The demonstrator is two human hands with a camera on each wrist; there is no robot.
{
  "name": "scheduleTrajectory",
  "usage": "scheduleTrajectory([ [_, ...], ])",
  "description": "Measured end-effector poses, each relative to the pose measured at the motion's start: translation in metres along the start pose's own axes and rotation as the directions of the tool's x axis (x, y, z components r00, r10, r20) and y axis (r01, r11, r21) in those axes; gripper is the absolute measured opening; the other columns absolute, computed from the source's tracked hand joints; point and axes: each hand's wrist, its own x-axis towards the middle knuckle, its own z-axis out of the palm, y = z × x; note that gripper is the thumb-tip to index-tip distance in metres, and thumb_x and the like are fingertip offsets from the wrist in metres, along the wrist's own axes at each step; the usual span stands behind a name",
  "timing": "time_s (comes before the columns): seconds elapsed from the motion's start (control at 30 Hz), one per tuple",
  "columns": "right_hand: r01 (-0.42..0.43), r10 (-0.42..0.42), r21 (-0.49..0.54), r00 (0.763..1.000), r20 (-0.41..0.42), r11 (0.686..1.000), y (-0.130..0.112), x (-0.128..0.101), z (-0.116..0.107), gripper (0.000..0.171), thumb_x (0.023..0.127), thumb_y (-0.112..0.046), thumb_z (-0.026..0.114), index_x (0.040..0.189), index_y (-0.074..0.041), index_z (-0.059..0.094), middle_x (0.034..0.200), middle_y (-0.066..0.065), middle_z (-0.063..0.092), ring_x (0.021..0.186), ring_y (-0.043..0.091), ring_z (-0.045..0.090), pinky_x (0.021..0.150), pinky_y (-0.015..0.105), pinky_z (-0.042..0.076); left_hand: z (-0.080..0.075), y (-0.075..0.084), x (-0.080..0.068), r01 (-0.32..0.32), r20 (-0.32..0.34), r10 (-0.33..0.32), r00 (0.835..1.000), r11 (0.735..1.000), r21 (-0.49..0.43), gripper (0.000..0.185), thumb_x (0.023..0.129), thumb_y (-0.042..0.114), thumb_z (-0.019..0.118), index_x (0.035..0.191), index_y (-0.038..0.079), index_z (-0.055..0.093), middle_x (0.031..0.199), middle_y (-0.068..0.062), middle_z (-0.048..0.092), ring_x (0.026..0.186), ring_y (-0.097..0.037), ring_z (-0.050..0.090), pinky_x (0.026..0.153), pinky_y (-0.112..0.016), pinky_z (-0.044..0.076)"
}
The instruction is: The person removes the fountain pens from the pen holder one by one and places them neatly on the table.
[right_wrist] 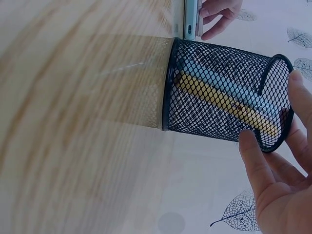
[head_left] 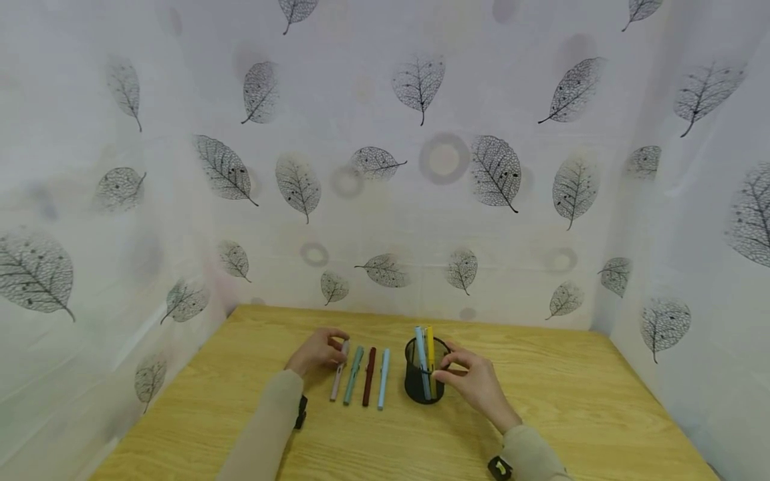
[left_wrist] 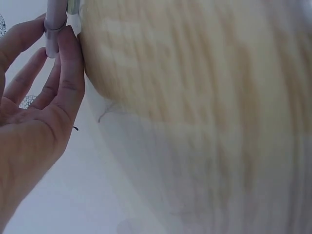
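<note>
At the left end of a row of pens, my left hand (head_left: pixel 317 351) pinches the upper end of a pale pink pen (head_left: pixel 337 385) between thumb and fingers. To its right lie a green pen (head_left: pixel 353 375), a dark red pen (head_left: pixel 369 378) and a light blue pen (head_left: pixel 383 379). A black mesh pen holder (right_wrist: pixel 214 109) stands upright on the table right of the row. My right hand (head_left: pixel 478 384) grips its right side near the rim, thumb and fingers spread about the edge. Inside lean a yellow pen (head_left: pixel 430 344) and another light blue pen (head_left: pixel 420 344).
All of this is on a wood-grain table (head_left: pixel 541 387). Pale curtains (head_left: pixel 385 220) printed with dark leaves enclose the table at the back and both sides. A dark band (head_left: pixel 301 412) is on the left wrist, and another band (head_left: pixel 499 468) on the right.
</note>
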Motion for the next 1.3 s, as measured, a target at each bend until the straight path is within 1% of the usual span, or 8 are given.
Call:
scheduleTrajectory([
  [0.1, -0.004, 0.004, -0.004, 1.0, -0.001, 1.0, -0.0004, -0.0002, -0.0002, 0.015, 0.077, -0.02, 0.083, 0.081, -0.017, 0.069, 0.147, 0.013, 0.05, 0.126, 0.034, 0.056, 0.082, 0.025, 0.059, 0.0011, 0.0003, 0.0, -0.003, -0.006, 0.003, 1.0, 1.0, 0.012, 0.053, 0.079, -0.008, 0.073, 0.129, -0.004, 0.058, 0.111, -0.021, 0.061, 0.084, -0.024, 0.066, 0.074, -0.038, 0.061],
  [0.23, -0.006, 0.006, -0.002, 1.0, -0.005, 1.0, -0.0006, 0.0002, 0.0, 0.015, 0.077, -0.02, 0.083, 0.082, -0.016, 0.069, 0.146, 0.013, 0.05, 0.125, 0.035, 0.057, 0.082, 0.025, 0.059, 0.0016, -0.0001, 0.0009, 0.001, -0.008, -0.001, 1.0, 0.999, 0.032, 0.052, 0.078, -0.007, 0.074, 0.128, -0.003, 0.059, 0.111, -0.021, 0.062, 0.084, -0.024, 0.065, 0.073, -0.037, 0.06],
  [0.5, 0.002, -0.002, 0.002, 1.0, 0.003, 1.0, 0.0022, 0.0012, 0.0, 0.016, 0.077, -0.023, 0.083, 0.082, -0.017, 0.069, 0.147, 0.014, 0.05, 0.128, 0.035, 0.055, 0.082, 0.025, 0.059, 0.002, 0.0019, -0.0013, -0.007, 0.007, 0.007, 1.0, 0.999, 0.046, 0.043, 0.082, -0.008, 0.071, 0.123, -0.006, 0.06, 0.107, -0.023, 0.061, 0.083, -0.024, 0.065, 0.073, -0.037, 0.06],
  [0.83, 0.005, -0.005, -0.004, 1.0, 0.001, 1.0, 0.0021, 0.0006, -0.0001, 0.015, 0.077, -0.023, 0.083, 0.082, -0.018, 0.069, 0.146, 0.012, 0.051, 0.125, 0.034, 0.057, 0.082, 0.025, 0.059, 0.0029, -0.0005, -0.0003, -0.016, 0.004, 0.016, 1.0, 0.997, 0.069, 0.043, 0.082, -0.007, 0.072, 0.123, -0.005, 0.06, 0.105, -0.02, 0.063, 0.082, -0.022, 0.065, 0.073, -0.036, 0.06],
  [1.0, -0.007, 0.007, 0.006, 1.0, 0.005, 1.0, 0.0002, -0.0001, -0.0001, 0.015, 0.077, -0.022, 0.083, 0.082, -0.017, 0.069, 0.147, 0.013, 0.05, 0.126, 0.034, 0.056, 0.082, 0.026, 0.059, 0.0011, -0.0033, 0.0005, -0.008, 0.015, 0.008, 1.0, 0.999, 0.037, 0.046, 0.084, -0.005, 0.071, 0.128, -0.006, 0.057, 0.108, -0.02, 0.064, 0.084, -0.022, 0.067, 0.075, -0.037, 0.06],
  [1.13, -0.004, 0.004, 0.006, 1.0, 0.002, 1.0, -0.0023, -0.0008, -0.0004, 0.015, 0.077, -0.019, 0.083, 0.082, -0.017, 0.069, 0.147, 0.014, 0.05, 0.129, 0.035, 0.053, 0.083, 0.026, 0.059, -0.0005, -0.0032, -0.0008, 0.002, 0.013, -0.002, 1.0, 1.0, 0.003, 0.043, 0.088, 0.0, 0.068, 0.129, -0.007, 0.055, 0.107, -0.02, 0.066, 0.084, -0.022, 0.068, 0.074, -0.037, 0.06],
  [1.23, 0.011, -0.011, -0.002, 1.0, -0.003, 1.0, -0.0032, -0.0013, -0.0003, 0.015, 0.077, -0.019, 0.083, 0.081, -0.016, 0.069, 0.146, 0.015, 0.051, 0.127, 0.036, 0.055, 0.082, 0.027, 0.059, -0.0007, -0.0013, -0.002, 0.008, -0.004, -0.008, 1.0, 1.0, -0.01, 0.039, 0.09, 0.003, 0.067, 0.126, -0.008, 0.056, 0.104, -0.02, 0.068, 0.082, -0.023, 0.068, 0.072, -0.038, 0.06],
  [1.3, 0.015, -0.015, -0.004, 1.0, -0.007, 1.0, -0.0032, -0.0011, -0.0002, 0.016, 0.077, -0.02, 0.083, 0.081, -0.016, 0.069, 0.145, 0.015, 0.051, 0.125, 0.036, 0.057, 0.081, 0.027, 0.059, -0.0002, -0.0001, -0.0024, 0.012, -0.029, -0.012, 1.0, 1.0, 0.001, 0.036, 0.089, 0.005, 0.068, 0.122, -0.006, 0.058, 0.102, -0.018, 0.068, 0.082, -0.023, 0.067, 0.072, -0.037, 0.059],
])
